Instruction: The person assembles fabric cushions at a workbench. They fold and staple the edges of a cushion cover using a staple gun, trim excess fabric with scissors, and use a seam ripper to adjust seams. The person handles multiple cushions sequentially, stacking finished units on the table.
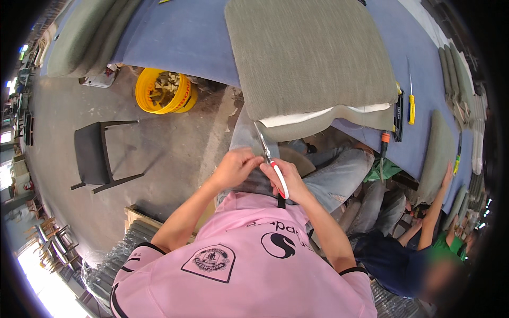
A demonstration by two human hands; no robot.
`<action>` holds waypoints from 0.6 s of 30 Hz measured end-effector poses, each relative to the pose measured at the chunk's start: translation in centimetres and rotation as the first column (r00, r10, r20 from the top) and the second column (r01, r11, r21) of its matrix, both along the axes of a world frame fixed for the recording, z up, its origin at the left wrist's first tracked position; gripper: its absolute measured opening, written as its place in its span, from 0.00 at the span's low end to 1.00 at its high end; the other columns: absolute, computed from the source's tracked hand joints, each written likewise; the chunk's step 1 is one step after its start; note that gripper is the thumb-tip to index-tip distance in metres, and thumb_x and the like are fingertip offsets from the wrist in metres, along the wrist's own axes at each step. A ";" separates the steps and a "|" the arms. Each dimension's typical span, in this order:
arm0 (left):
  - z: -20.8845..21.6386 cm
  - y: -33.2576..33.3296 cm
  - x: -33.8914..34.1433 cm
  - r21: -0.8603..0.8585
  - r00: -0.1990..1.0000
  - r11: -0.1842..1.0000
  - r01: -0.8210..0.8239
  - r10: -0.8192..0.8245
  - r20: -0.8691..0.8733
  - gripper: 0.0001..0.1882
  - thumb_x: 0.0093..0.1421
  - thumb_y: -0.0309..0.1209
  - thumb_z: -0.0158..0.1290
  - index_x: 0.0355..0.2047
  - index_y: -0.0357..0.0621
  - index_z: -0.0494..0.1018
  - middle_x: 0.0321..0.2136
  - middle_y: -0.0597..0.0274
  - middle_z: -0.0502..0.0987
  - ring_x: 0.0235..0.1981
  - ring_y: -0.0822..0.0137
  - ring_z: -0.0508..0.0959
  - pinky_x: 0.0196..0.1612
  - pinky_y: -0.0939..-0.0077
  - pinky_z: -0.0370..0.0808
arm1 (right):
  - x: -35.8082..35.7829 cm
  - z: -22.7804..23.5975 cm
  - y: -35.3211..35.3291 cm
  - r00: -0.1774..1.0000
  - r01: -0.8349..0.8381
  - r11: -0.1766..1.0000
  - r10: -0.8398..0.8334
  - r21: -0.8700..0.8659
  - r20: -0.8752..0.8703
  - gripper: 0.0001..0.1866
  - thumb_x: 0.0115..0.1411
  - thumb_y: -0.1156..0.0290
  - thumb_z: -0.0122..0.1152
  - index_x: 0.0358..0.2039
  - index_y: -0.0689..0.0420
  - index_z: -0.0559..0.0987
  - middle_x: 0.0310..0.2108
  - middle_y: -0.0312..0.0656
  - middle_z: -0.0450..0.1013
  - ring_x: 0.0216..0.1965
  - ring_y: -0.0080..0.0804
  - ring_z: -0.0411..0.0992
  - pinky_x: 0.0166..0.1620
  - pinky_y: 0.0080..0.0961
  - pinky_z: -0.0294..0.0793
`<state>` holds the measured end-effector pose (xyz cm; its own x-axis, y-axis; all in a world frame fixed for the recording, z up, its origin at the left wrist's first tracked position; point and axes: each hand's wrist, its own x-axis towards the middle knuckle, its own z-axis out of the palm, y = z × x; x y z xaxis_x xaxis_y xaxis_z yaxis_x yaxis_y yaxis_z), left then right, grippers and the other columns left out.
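Observation:
My right hand [289,177] is closed around the red-and-white handles of a pair of scissors [268,151]. Their metal blades point away from me, toward the near left corner of a cushion [313,58]. Grey-green fabric covers this cushion, which lies on the blue-topped table [175,40] and overhangs its near edge. A strip of white padding [297,117] shows between the cover and a loose fabric flap [313,126]. My left hand [237,167] is pinched shut just left of the scissors; I cannot make out anything in its fingers.
Right of the cushion lie a black staple gun [398,108] and a yellow-handled screwdriver [411,108]. An orange-ended hose [385,139] hangs there. Yellow bucket [185,95] with scraps and a dark chair [95,153] stand left. A co-worker [392,259] sits close on my right.

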<state>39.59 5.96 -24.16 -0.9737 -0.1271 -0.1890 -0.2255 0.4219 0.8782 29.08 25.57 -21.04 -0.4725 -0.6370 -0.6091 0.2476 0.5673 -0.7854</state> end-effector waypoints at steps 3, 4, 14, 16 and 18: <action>-1.7 1.1 2.0 0.021 0.992 0.994 -0.106 0.107 -0.069 0.16 0.73 0.36 0.58 0.34 0.33 0.80 0.27 0.48 0.82 0.30 0.68 0.79 0.34 0.65 0.74 | 0.1 -0.5 1.5 0.986 -0.086 0.996 0.086 0.008 -0.145 0.25 0.67 0.53 0.73 0.25 0.59 0.74 0.15 0.36 0.70 0.15 0.25 0.71 0.21 0.27 0.68; -2.4 0.7 2.2 0.048 0.976 0.976 -0.213 0.211 0.049 0.17 0.73 0.36 0.58 0.33 0.33 0.80 0.27 0.48 0.81 0.29 0.68 0.79 0.34 0.65 0.74 | 0.3 -0.9 2.6 0.967 -0.127 0.992 0.124 0.004 -0.224 0.25 0.67 0.55 0.74 0.24 0.59 0.74 0.15 0.35 0.70 0.14 0.22 0.71 0.20 0.26 0.67; -10.6 -22.5 3.2 0.667 0.251 -0.101 -0.738 0.877 0.410 0.27 0.76 0.50 0.50 0.65 0.45 0.74 0.48 0.53 0.81 0.40 0.61 0.81 0.43 0.58 0.81 | -1.9 -0.3 10.4 0.940 0.275 0.961 -0.275 -0.029 -0.201 0.14 0.65 0.64 0.76 0.32 0.59 0.79 0.22 0.27 0.71 0.22 0.14 0.66 0.24 0.19 0.65; -16.2 -26.0 6.3 0.442 0.267 -0.022 -0.897 0.770 0.579 0.29 0.76 0.50 0.47 0.69 0.45 0.70 0.53 0.51 0.79 0.44 0.61 0.81 0.46 0.54 0.82 | -3.0 0.5 11.4 0.927 0.320 0.947 -0.316 -0.012 -0.202 0.12 0.66 0.65 0.75 0.38 0.60 0.80 0.26 0.29 0.73 0.26 0.14 0.68 0.27 0.19 0.68; -20.2 -24.4 7.5 0.048 0.508 0.643 -0.765 0.555 0.659 0.26 0.76 0.47 0.46 0.68 0.52 0.73 0.49 0.55 0.82 0.41 0.59 0.81 0.48 0.51 0.82 | -3.2 0.6 13.3 0.876 0.416 0.906 -0.422 -0.076 -0.233 0.12 0.68 0.67 0.72 0.45 0.60 0.81 0.31 0.30 0.74 0.30 0.15 0.70 0.31 0.19 0.71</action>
<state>47.11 -18.43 -44.32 -0.3222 -0.5217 -0.7899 -0.7856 -0.3183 0.5307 25.87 38.88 -20.44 -0.8271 -0.3597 -0.4319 0.2619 0.4333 -0.8624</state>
